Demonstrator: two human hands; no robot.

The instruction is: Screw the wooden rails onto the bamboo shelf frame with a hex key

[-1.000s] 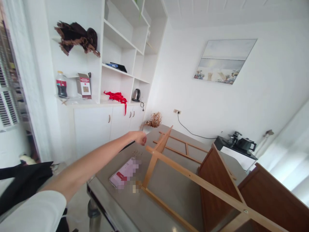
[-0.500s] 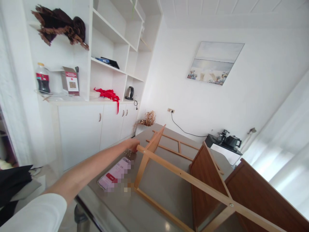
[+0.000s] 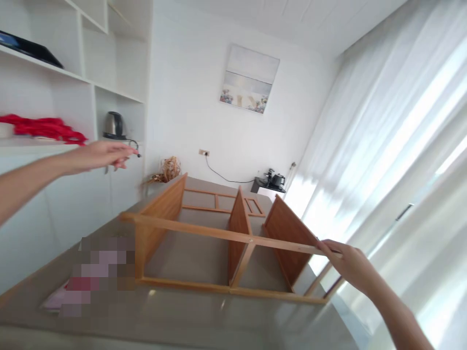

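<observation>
My right hand is closed on the upper rail of the wooden rack, with its fingers over the rail near the right-hand panel. My left hand is raised clear of the wood, its fingers loosely bent; it is blurred, and from here I cannot tell whether anything small is pinched in it. In my view it hangs in front of the white cabinet, just below the kettle and above the rack's left end.

The rack lies on its side on the grey table. I see three brown panels standing across it: one at the left, one in the middle, one close to my right hand. The upper rail runs slightly downhill towards that hand, and a lower rail lies along the tabletop. To the left of the rack, on the table, I make out a flat pinkish thing, mostly covered by blocky blur.

Around the work, a red cloth lies on the shelf unit at my left, and dried stalks stand past the table's far left corner. A picture hangs on the far wall above a socket. A black pot sits beyond the table, and pale curtains fill my right side.
</observation>
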